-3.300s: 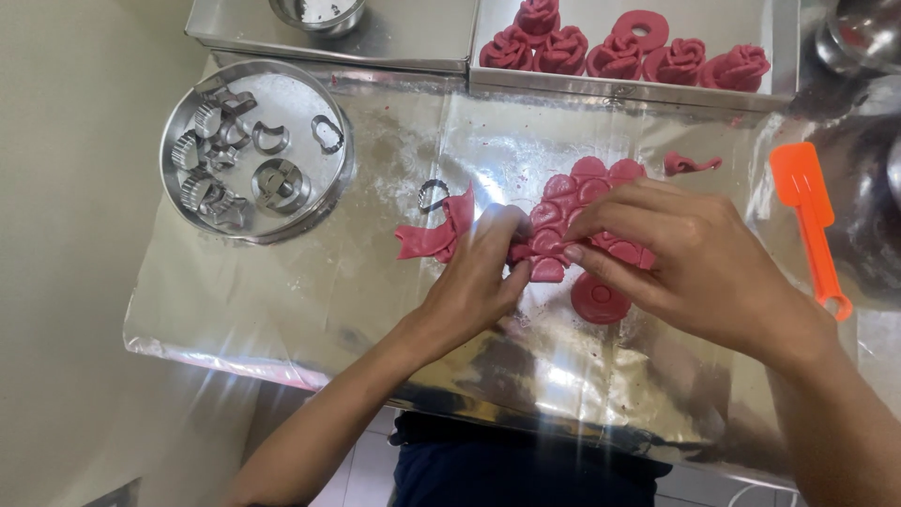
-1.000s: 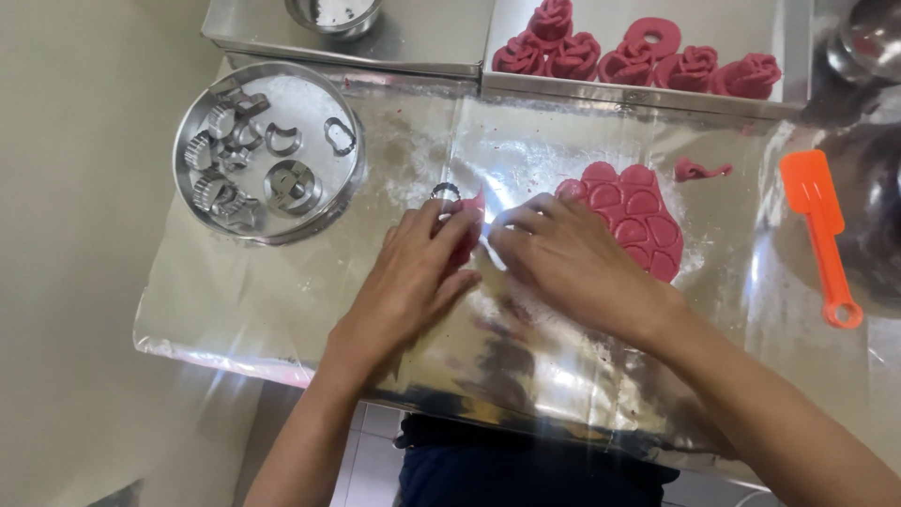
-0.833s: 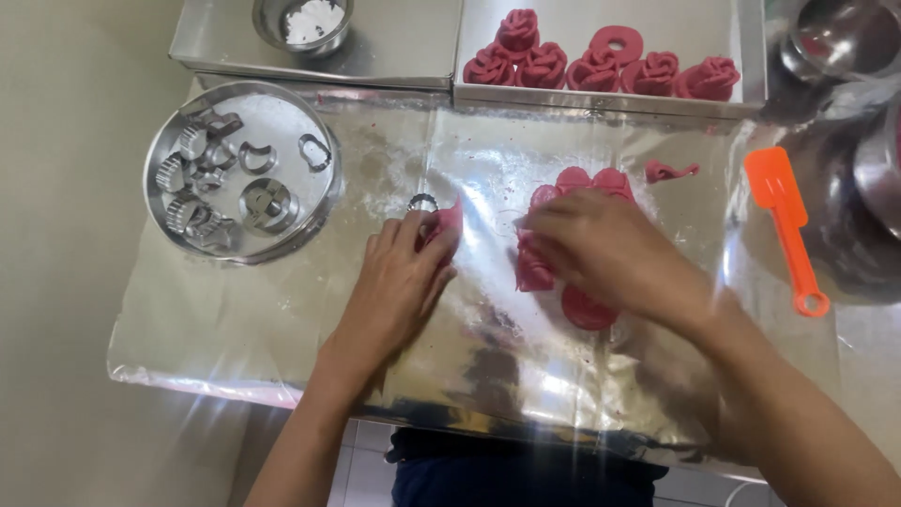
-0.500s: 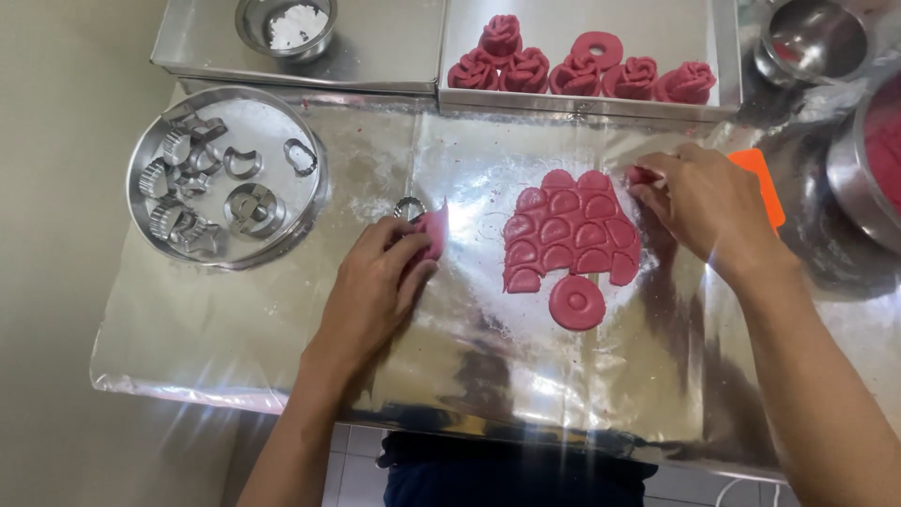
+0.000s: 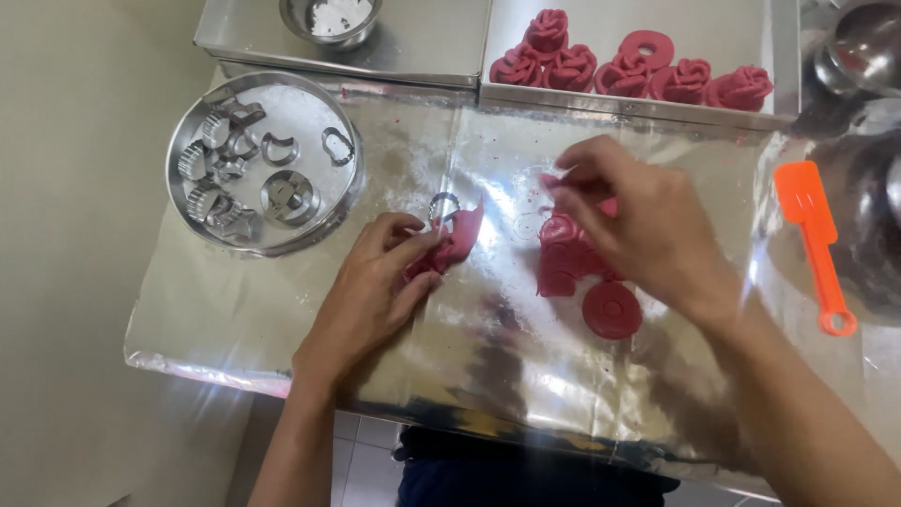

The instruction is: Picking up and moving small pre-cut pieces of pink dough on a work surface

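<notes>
My left hand [image 5: 375, 286] rests on the foil-covered table [image 5: 282, 319], its fingers closed on a scrap of pink dough [image 5: 457, 242] next to a small metal ring cutter [image 5: 443, 204]. My right hand [image 5: 648, 225] hovers over a cluster of cut pink dough rounds [image 5: 563, 263], pinching a small piece of pink dough [image 5: 556, 184] at its fingertips. A pink dough ring [image 5: 612, 310] lies just below the cluster.
A round metal tin [image 5: 347, 202] of several cookie cutters sits at the left. A tray [image 5: 713, 38] at the back holds pink dough roses [image 5: 554, 56]. A small bowl of white powder [image 5: 330, 17], an orange spatula [image 5: 815, 244] and metal bowls [image 5: 868, 47] stand around.
My right hand came back from the far right to the dough rounds, carrying a small pink piece. My left hand stays on its dough scrap.
</notes>
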